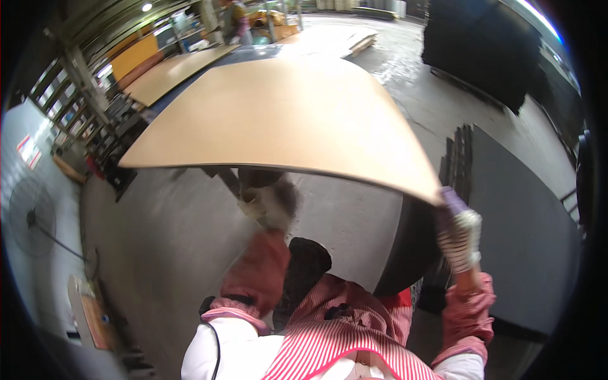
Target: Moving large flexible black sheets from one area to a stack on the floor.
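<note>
A large tan board (272, 114) with a thin dark edge spans the middle of the view, its near edge raised above the floor. At its near right corner, my right hand (459, 234), in a white and purple glove, is closed around the edge. My left hand (253, 201) is smeared by motion just below the near edge, left of the middle. Its fingers do not show clearly, and I cannot tell whether it touches the board. Red sleeves cover both forearms.
Tall stacked dark sheets (522, 221) stand at the right, with a dark stack (484, 54) farther back. Another tan board (171, 73) lies at the far left. A fan (31, 218) stands left. A person (235, 22) is at the back.
</note>
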Motion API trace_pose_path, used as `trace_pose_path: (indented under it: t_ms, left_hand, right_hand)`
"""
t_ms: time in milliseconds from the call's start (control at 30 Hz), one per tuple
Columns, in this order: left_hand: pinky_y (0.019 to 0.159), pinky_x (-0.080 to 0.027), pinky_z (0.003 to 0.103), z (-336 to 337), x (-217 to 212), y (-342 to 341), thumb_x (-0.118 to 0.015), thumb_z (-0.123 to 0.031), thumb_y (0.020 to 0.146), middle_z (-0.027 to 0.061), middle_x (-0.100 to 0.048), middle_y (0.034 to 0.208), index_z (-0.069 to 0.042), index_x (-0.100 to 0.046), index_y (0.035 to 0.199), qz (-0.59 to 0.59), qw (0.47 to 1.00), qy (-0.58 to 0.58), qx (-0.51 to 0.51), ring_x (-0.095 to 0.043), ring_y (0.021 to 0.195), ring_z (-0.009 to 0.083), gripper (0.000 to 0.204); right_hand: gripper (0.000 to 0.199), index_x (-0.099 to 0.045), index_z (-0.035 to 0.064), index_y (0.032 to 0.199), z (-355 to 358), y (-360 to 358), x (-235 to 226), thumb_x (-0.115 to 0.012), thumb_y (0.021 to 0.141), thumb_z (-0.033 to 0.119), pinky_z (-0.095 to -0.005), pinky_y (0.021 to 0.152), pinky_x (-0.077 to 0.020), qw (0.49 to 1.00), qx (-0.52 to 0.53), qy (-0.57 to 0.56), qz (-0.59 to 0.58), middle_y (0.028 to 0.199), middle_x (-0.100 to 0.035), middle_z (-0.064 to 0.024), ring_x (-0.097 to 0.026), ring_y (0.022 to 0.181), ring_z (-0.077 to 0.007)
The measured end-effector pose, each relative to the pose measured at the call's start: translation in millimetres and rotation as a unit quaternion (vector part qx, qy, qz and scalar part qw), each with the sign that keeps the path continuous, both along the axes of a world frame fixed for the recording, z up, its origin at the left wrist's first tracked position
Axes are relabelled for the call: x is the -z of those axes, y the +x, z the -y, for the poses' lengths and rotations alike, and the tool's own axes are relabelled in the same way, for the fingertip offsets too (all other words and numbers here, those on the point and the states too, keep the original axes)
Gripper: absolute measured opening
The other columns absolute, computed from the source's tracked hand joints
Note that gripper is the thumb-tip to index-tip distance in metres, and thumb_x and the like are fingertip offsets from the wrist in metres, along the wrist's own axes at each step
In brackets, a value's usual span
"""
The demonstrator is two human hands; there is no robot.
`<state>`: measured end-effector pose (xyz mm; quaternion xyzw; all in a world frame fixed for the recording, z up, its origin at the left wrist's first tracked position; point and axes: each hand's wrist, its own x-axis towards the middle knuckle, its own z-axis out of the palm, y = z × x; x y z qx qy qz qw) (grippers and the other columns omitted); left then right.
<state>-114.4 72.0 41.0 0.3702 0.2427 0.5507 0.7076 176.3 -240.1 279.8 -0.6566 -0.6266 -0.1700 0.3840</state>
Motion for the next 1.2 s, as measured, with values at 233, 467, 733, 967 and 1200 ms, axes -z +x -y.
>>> trace_pose_path:
  t_ms: [233, 467, 733, 967, 1200]
  left_hand:
    - [0.085, -0.047, 0.040, -37.3, -325.1, 114.7, -0.044, -0.027, 0.090, 0.0122, -0.063, 0.100, -0.003, -0.058, 0.106, 0.366, 0.882, 0.239, 0.176, -0.060, 0.091, 0.0269, 0.032]
    - [0.072, -0.050, 0.036, 269.3, -443.0, 370.2, -0.044, -0.043, 0.092, 0.0094, -0.065, 0.094, -0.010, -0.053, 0.121, 0.062, 0.572, 0.755, 0.314, -0.063, 0.078, 0.0217, 0.045]
    - [0.107, -0.024, 0.044, 314.9, -144.5, 366.0, -0.059, -0.033, 0.082, 0.0155, -0.042, 0.134, -0.010, -0.041, 0.132, -0.262, 0.540, 0.702, 0.383, -0.033, 0.129, 0.0316, 0.058]
    - [0.096, -0.040, 0.034, 153.3, 32.2, 186.0, -0.073, -0.042, 0.069, 0.0236, -0.049, 0.124, 0.006, -0.035, 0.131, -0.621, 0.696, 0.336, 0.129, -0.049, 0.111, 0.0351, 0.088]
    - [0.074, -0.046, 0.028, 147.2, 83.1, 117.3, -0.072, -0.020, 0.078, 0.0056, -0.059, 0.099, -0.002, -0.052, 0.117, -0.350, 0.904, -0.015, 0.246, -0.055, 0.083, 0.0153, 0.048]
  right_hand:
    - [0.024, -0.059, 0.0078, 0.110, 266.5, 128.0, 47.0, -0.055, 0.087, 0.006, -0.0309, 0.074, -0.0505, 0.917, 0.388, 0.090, -0.031, 0.095, -0.066, -0.0118, -0.064, 0.085, -0.0231]
    - [0.042, -0.059, -0.0001, 0.111, 392.4, 148.7, 217.2, -0.057, 0.088, 0.035, -0.0310, 0.087, -0.0441, 0.729, 0.578, 0.219, -0.293, 0.105, -0.063, -0.0108, -0.057, 0.097, -0.0182]
    - [0.076, -0.056, -0.0028, 0.116, 459.2, 147.6, 396.9, -0.065, 0.073, 0.059, -0.0359, 0.084, -0.0458, 0.366, 0.656, 0.236, -0.616, 0.110, -0.061, -0.0134, -0.058, 0.094, -0.0250]
    - [0.081, -0.049, 0.0027, 0.125, 344.9, 47.5, 286.1, -0.071, 0.068, 0.055, -0.0381, 0.092, -0.0403, 0.483, 0.371, 0.195, -0.769, 0.118, -0.054, -0.0098, -0.050, 0.106, -0.0221]
    - [0.048, -0.056, 0.0024, 0.109, 334.2, 42.6, 279.2, -0.073, 0.075, 0.032, -0.0337, 0.088, -0.0467, 0.462, 0.186, 0.392, -0.774, 0.106, -0.060, -0.0084, -0.059, 0.094, -0.0211]
